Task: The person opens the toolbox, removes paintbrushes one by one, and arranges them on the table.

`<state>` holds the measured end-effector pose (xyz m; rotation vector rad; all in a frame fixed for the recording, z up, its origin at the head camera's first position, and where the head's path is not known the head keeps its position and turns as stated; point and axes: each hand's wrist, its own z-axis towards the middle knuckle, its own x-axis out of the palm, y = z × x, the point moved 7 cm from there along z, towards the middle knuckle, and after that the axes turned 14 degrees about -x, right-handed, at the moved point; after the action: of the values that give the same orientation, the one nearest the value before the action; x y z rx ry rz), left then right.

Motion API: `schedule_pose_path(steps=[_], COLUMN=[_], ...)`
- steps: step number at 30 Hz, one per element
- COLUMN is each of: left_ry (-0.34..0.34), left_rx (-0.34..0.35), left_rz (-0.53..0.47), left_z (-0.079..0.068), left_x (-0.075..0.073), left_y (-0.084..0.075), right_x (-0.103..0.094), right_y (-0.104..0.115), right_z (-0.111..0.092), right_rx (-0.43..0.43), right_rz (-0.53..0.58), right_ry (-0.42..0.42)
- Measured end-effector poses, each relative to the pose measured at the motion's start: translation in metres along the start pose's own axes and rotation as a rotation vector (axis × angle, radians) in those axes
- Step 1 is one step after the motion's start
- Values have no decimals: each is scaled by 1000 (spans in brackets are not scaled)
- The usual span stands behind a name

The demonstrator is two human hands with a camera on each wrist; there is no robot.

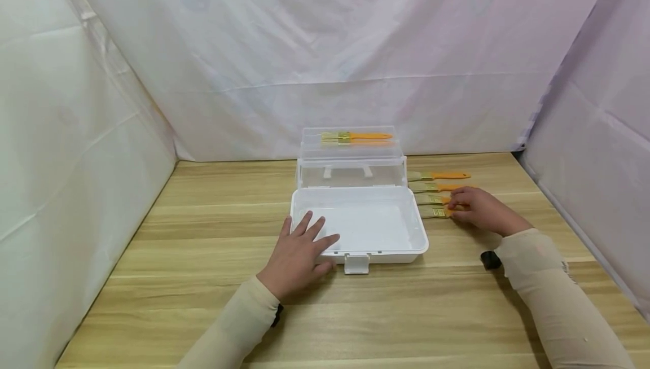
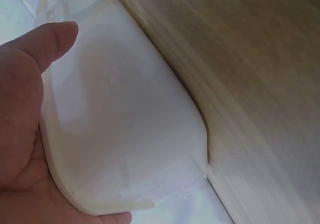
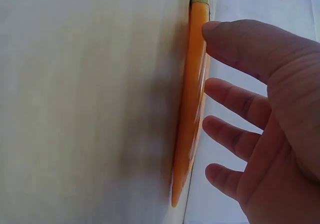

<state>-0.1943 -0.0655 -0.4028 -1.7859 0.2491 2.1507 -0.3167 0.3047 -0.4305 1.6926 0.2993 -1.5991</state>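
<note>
A white plastic box (image 1: 388, 257) stands with its clear lid (image 1: 350, 157) folded back. My left hand (image 1: 297, 253) rests spread over the front left corner of its rim; in the left wrist view the thumb (image 2: 57, 42) lies against the box's outer wall. Several flat paintbrushes with orange handles lie in a column right of the box. Over the nearest paintbrush (image 1: 438, 212) is my right hand (image 1: 479, 211), its fingers slightly bent. The right wrist view has the thumb and fingertips beside the orange handle (image 3: 192, 84), not closed round it.
Another paintbrush (image 1: 370, 136) lies in the open lid at the back. A latch (image 1: 357, 264) hangs from the box's front. White cloth walls (image 1: 325, 47) enclose the wooden table (image 1: 203, 312) at the back and sides.
</note>
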Motion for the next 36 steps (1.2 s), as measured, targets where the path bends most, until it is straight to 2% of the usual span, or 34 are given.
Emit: schedule_pose_path(steps=[6, 11, 23, 29, 32, 36], left_ry=[6, 5, 9, 3, 0, 1], left_rx=[-6, -7, 7, 1, 7, 0], left_rz=[-8, -8, -4, -8, -17, -6], left_z=[-1, 0, -1, 1, 1, 0], left_x=[0, 1, 1, 1, 1, 1], left_y=[0, 1, -2, -1, -2, -1], right_x=[-17, -40, -80, -94, -95, -94], right_y=[14, 27, 72, 83, 86, 91], right_z=[3, 16, 73, 102, 118, 144], right_rx=[-10, -1, -179, -166, -138, -140], right_rz=[-35, -73, -159, -145, -131, -94], right_ry=[-30, -49, -100, -102, -80, -66])
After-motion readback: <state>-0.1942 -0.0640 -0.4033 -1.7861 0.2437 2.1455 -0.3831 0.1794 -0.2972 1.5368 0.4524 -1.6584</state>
